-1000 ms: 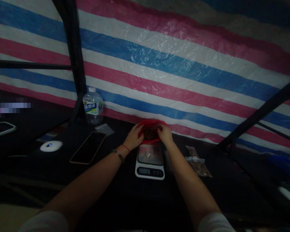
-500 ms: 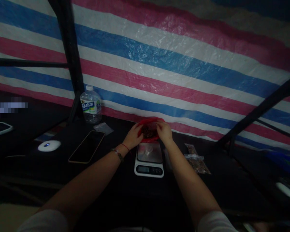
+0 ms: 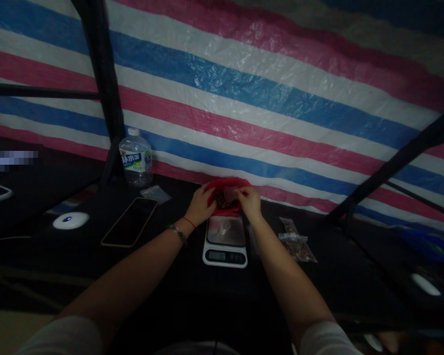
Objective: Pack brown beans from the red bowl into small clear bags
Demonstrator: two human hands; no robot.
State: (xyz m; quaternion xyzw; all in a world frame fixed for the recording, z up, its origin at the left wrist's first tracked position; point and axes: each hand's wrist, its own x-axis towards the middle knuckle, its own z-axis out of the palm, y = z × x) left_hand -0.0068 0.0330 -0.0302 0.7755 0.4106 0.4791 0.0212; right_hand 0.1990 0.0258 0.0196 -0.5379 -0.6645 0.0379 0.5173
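A striped tarpaulin (image 3: 266, 98) fills the upper frame, hung as a backdrop directly behind the far edge of the dark table (image 3: 163, 276); little room is left between that edge and the sheet. At centre frame a red bag (image 3: 227, 190) of dark pieces is held open at the table's far edge, apparently so its contents can be reached; the left hand (image 3: 203, 204) is curled around its left rim, and the right hand (image 3: 249, 202) is pinched narrowly at its right rim, on what cannot be told. Just below the bag a kitchen scale (image 3: 225, 240) is set, its pan unobstructed; a phone (image 3: 130, 228) lies left of it, a water bottle (image 3: 135, 157) stands further up-left, and small filled packets (image 3: 296, 241) are laid at the right, apart from the scale; open tabletop is left toward the lower frame.
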